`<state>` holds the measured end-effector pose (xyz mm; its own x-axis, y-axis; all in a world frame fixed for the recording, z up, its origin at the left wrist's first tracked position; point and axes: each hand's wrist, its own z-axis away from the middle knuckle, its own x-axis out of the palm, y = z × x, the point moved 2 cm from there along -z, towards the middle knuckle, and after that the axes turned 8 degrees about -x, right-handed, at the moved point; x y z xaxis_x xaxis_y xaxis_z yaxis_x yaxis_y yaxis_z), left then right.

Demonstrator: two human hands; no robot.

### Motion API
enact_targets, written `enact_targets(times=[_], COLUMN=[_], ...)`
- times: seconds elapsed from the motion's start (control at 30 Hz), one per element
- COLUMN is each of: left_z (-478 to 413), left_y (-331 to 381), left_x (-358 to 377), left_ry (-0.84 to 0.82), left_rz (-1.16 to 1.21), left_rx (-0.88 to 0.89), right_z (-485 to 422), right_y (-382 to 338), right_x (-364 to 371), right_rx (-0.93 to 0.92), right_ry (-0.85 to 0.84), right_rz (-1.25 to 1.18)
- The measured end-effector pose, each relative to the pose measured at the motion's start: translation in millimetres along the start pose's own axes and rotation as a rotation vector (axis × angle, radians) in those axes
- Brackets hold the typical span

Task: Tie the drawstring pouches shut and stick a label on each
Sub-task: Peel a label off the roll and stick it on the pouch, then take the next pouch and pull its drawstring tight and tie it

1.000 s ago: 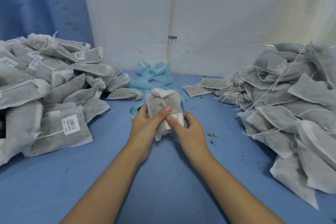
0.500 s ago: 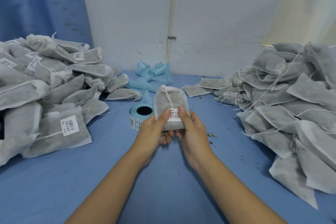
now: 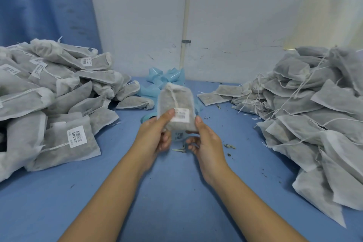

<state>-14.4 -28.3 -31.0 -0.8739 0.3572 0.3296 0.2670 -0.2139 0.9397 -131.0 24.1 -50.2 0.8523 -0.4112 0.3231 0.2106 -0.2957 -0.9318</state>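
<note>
left hand (image 3: 155,135) pinches pouch (image 3: 173,102) low, thumb beside its label (image 3: 183,116), pouch upright above table (image 3: 176,202) centre, right hand (image 3: 206,143) thumb touching its right edge, fingers curled below, grip can't tell, labelled pile (image 3: 49,104) left, unlabelled pile (image 3: 314,114) right, blue strips (image 3: 163,80) far.

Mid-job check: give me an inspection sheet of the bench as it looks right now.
Surface: blue table, dark specks on it.
Job's things: pouch held up, top gathered, label on its front; labelled pile on the left; unlabelled pile on the right, strings loose; label roll mostly hidden behind pouch and hand.
Clutter: backing strip heap at the back; leaf crumbs.
Grippers: left hand and right hand both pinch the pouch's lower part.
Cables: nothing seen.
Surroundings: white wall with pipe; blue curtain on the left.
</note>
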Motion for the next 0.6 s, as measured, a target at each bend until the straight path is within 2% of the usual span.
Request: enact_targets(times=[0.13,0.2,0.43,0.6], left_z=[-5,-5,0,0], left_y=[36,45,24,15], left_x=[-12,-20,-6,19], left_ry=[-0.126,-0.158,-0.173,-0.169], left_rz=[0.518,0.634,0.325,0.045], left_rx=[0.247,0.284,0.111,0.021], right_z=[0,0,-2,-25], right_y=[6,8,10,0], right_x=[-2,-3,-7,-19], right_rx=[0.025,0.028,0.033,-0.025], right_ry=[-0.005,-0.011,0.014,0.175], right_rz=[0.075,0.09,0.063,-0.008])
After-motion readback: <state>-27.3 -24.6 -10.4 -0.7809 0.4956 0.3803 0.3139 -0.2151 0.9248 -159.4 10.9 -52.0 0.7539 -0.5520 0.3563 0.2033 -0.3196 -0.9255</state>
